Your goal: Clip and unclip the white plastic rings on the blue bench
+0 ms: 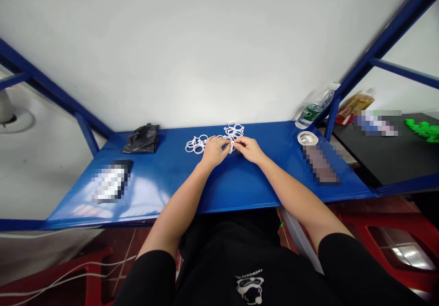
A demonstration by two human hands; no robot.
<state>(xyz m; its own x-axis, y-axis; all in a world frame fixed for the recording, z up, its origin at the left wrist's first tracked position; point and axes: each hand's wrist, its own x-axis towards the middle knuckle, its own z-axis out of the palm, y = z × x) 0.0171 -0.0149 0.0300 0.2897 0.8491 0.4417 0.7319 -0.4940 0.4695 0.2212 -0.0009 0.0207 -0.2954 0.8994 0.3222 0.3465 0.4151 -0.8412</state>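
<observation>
Both hands meet at the middle of the blue table, pinching a small white piece [231, 147] between their fingertips. My left hand [215, 152] is closed on its left side, and my right hand [249, 149] is closed on its right. The piece looks like one of the white rings, but the fingers cover much of it. Just behind my hands lies a cluster of white plastic rings [233, 130] with small knobs. Another group of white rings [197, 146] rests to the left of my left hand, partly hidden by it.
A crumpled black plastic bag [142, 139] and a blurred white packet [112, 181] lie on the left of the blue table [171, 173]. On the right are a water bottle [313, 109], a coiled white cable [307, 138] and a blurred flat object [321, 164]. Blue metal bars frame both ends.
</observation>
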